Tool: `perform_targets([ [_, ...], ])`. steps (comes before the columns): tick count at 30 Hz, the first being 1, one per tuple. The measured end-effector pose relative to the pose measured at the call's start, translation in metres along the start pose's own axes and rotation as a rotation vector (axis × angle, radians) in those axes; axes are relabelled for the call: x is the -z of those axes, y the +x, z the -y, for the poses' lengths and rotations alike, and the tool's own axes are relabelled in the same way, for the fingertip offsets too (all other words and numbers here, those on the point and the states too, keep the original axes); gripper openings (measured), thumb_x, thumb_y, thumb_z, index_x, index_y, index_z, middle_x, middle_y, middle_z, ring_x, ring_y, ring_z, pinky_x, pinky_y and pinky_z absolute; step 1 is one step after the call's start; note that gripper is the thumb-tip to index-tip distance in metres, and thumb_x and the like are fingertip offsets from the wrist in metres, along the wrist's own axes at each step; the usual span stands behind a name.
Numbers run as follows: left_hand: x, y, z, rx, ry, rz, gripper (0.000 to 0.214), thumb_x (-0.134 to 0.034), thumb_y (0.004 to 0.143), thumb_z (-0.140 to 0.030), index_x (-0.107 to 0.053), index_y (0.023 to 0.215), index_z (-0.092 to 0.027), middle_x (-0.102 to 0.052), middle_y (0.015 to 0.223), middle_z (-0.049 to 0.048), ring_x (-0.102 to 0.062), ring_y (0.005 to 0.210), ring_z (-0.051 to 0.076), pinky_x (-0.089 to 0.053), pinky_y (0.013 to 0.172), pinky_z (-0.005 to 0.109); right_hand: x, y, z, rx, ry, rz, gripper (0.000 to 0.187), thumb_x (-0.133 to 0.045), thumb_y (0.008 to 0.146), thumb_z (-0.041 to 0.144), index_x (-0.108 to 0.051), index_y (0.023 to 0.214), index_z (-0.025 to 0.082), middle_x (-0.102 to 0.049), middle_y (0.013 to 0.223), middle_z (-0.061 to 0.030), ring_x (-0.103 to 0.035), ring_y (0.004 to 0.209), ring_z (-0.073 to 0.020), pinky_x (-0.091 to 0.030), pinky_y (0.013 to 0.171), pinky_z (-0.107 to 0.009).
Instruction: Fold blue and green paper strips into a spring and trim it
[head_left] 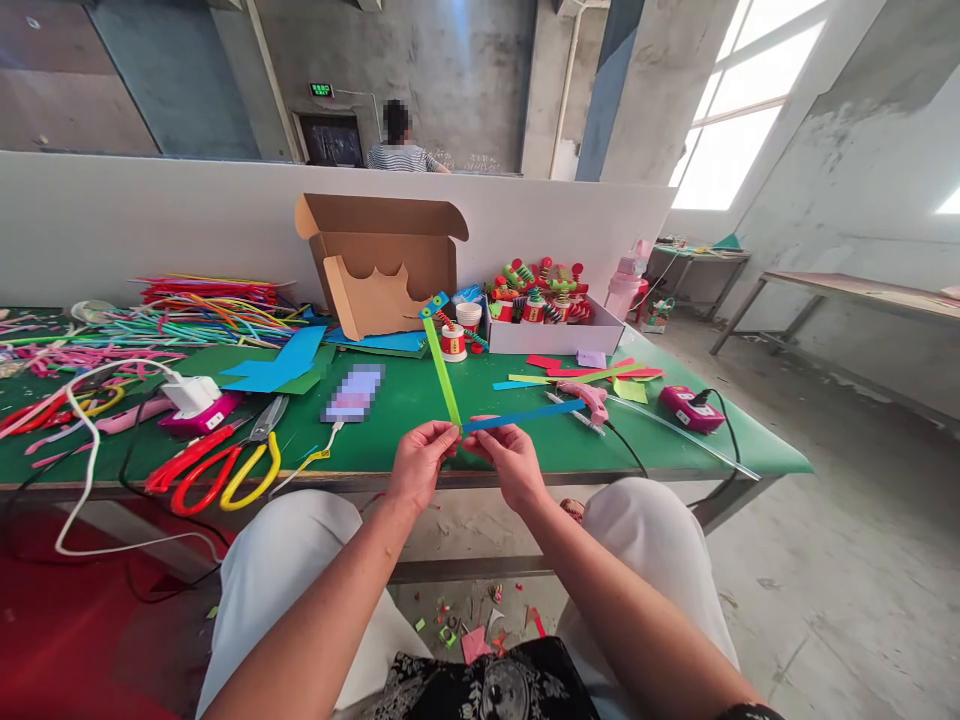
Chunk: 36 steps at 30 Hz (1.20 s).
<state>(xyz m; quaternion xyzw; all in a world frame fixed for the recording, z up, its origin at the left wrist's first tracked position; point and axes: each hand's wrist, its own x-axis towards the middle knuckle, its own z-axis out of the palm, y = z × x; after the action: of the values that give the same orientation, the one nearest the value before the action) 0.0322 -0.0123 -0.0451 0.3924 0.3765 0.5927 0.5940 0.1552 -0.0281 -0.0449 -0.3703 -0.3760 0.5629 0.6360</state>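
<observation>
My L hand (pixel 426 462) pinches green strip (pixel 442 372), my R hand (pixel 508 460) pinches blue strip (pixel 529 414), ends close tog., nr table (pixel 409 398) edge

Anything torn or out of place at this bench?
Yes. The cardboard box at the back has a ragged, torn-looking front edge, unlike its smooth upper flap. Coloured scraps also litter the floor underfoot. The green strip and blue strip show no obvious damage.
</observation>
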Motion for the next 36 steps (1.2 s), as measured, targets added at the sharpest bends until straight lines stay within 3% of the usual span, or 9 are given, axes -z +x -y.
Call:
perform_targets([
  [8,-0.0032,-0.0042,-0.0010,0.061,-0.067,0.058,0.033,-0.085,0.051,-0.037,-0.067,0.065,-0.014,-0.066,0.062,0.0017,-0.059,0.056,0.012,-0.048,0.061,0.027,-0.0041,-0.0034,0.0011,-0.059,0.033,0.060,0.027,-0.081,0.058,0.040,-0.067,0.069,0.019,-0.067,0.060,0.0006,-0.062,0.059,-0.0146,-0.053,0.065,-0.029],
  [17,-0.0038,-0.0044,-0.0007,0.046,0.016,0.032,0.036,-0.084,0.049,-0.042,-0.067,0.063,-0.015,-0.065,0.057,0.0009,-0.057,0.053,0.012,-0.046,0.057,0.026,-0.0058,-0.0053,-0.0022,-0.044,0.029,0.029,0.027,-0.082,0.058,0.041,-0.066,0.067,0.020,-0.065,0.062,0.0020,-0.060,0.058,-0.0126,-0.051,0.064,-0.028],
  [29,-0.0080,-0.0095,0.0002,0.032,-0.013,0.024,0.028,-0.084,0.046,-0.032,-0.067,0.060,-0.015,-0.064,0.057,0.0003,-0.055,0.054,0.011,-0.046,0.059,0.027,-0.0057,-0.0069,-0.0022,-0.033,0.031,0.002,0.023,-0.082,0.059,0.036,-0.067,0.068,0.020,-0.064,0.059,0.0030,-0.057,0.055,-0.0112,-0.049,0.061,-0.026],
  [36,-0.0055,-0.0072,0.0060,-0.003,0.039,0.017,0.023,-0.081,0.053,-0.032,-0.069,0.063,-0.014,-0.065,0.058,0.0019,-0.055,0.055,0.012,-0.044,0.058,0.026,-0.0050,-0.0059,-0.0066,0.025,-0.079,-0.056,0.022,-0.078,0.062,0.038,-0.073,0.072,0.020,-0.067,0.061,0.0010,-0.058,0.054,-0.0136,-0.050,0.063,-0.030],
])
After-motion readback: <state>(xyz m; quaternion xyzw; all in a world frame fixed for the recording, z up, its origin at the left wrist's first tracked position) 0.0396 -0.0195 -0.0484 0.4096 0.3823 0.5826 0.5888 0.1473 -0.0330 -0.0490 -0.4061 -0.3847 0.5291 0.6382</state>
